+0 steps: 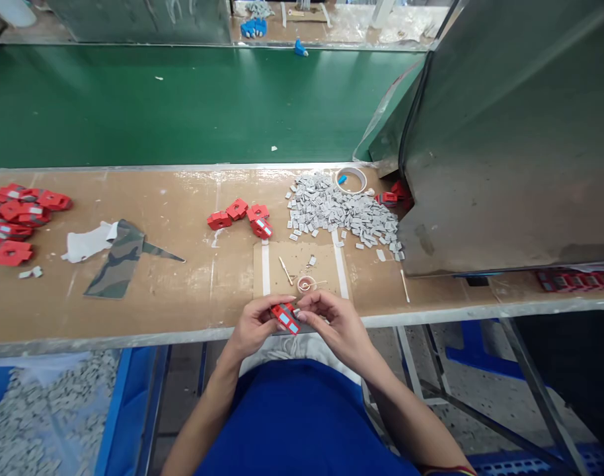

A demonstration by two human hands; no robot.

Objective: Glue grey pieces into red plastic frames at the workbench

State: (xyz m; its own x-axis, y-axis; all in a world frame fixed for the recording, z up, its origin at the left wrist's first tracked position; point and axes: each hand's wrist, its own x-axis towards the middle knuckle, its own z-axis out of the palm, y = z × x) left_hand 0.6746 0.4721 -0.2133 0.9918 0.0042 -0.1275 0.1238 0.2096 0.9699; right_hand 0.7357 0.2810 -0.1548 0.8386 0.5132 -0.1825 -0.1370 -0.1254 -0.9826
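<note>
Close in front of me, just past the bench [133, 317] edge, both my hands meet on one red part [285, 317]. My left hand [252, 325] has its grip clamped on the part's left end, and my right hand [332, 322] pinches its right end, fingertips pressed to a light blue-grey patch on its face. The part hangs in the air above my lap, clear of the bench.

Just beyond it a small cup [306, 284] with a thin stick in it sits on a cardboard mat [302, 264], and a second stick [286, 270] lies beside it. Further out, a small cluster of red parts [240, 217] lies to the left of a big heap of grey chips [341, 211], with a roll of tape [351, 180] at its far edge.

Far left, a larger pile of red parts [14, 218] sits near a camouflage cloth [121, 258]. Judging by that, some pieces look finished, while the cluster and the heap of chips suggest much is left. Behind runs the green belt [183, 106].
</note>
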